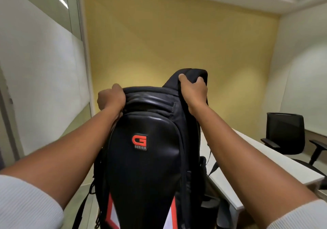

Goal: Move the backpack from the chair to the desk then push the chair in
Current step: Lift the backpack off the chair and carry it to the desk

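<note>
— What are the fingers (182, 77) doing?

— On the right hand (193, 94) they curl over the raised top fold of the backpack (148, 158) and clamp the black fabric. The left hand (110, 98) is clenched round the pack's upper left edge, knuckles toward the camera, its fingertips hidden behind the cloth.

— So both hands grasp it?

— Yes, each at one top corner, with both bare forearms stretched forward and pale ribbed sleeves (26, 204) pushed up near the elbows.

— Where is the backpack itself?

— Held upright in front of the person, its glossy front panel with the red G badge (139, 141) facing the camera. Its bottom runs out of the lower edge, so I cannot tell whether it rests on anything.

— And around it?

— The white tabletop (265, 159) stretches away just to its right, partly behind it. A black office chair (286, 134) stands on the tabletop's far side, before the white wall. A yellow wall (177, 42) fills the background.
</note>
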Available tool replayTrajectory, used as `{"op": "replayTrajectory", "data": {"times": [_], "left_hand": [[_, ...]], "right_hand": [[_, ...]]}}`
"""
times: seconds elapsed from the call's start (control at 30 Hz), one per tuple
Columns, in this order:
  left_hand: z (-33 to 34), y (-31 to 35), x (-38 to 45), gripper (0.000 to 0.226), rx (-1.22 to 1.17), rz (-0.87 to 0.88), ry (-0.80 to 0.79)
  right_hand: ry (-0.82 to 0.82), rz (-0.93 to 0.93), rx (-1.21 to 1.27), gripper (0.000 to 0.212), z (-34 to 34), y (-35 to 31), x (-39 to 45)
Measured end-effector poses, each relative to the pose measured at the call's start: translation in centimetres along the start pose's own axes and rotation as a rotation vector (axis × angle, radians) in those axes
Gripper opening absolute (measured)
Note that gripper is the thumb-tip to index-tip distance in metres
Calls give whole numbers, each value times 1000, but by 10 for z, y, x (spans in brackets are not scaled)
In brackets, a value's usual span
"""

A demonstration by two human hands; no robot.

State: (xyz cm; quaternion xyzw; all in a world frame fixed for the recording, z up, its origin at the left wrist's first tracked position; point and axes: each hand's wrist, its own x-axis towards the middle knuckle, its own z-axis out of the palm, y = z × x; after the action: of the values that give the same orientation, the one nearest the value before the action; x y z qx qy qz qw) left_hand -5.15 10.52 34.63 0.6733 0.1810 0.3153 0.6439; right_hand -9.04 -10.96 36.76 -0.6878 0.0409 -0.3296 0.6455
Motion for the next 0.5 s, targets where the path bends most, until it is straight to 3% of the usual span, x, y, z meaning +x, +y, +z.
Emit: {"op": "replayTrajectory", "data": {"times": [0.13, 0.5], "left_hand": [[7, 26, 38, 26, -9, 15, 9], [66, 8, 139, 27, 114, 168, 74]], "right_hand": [[-14, -94, -195, 44, 26, 15, 22], [304, -133, -205, 46, 120, 77, 85]]}}
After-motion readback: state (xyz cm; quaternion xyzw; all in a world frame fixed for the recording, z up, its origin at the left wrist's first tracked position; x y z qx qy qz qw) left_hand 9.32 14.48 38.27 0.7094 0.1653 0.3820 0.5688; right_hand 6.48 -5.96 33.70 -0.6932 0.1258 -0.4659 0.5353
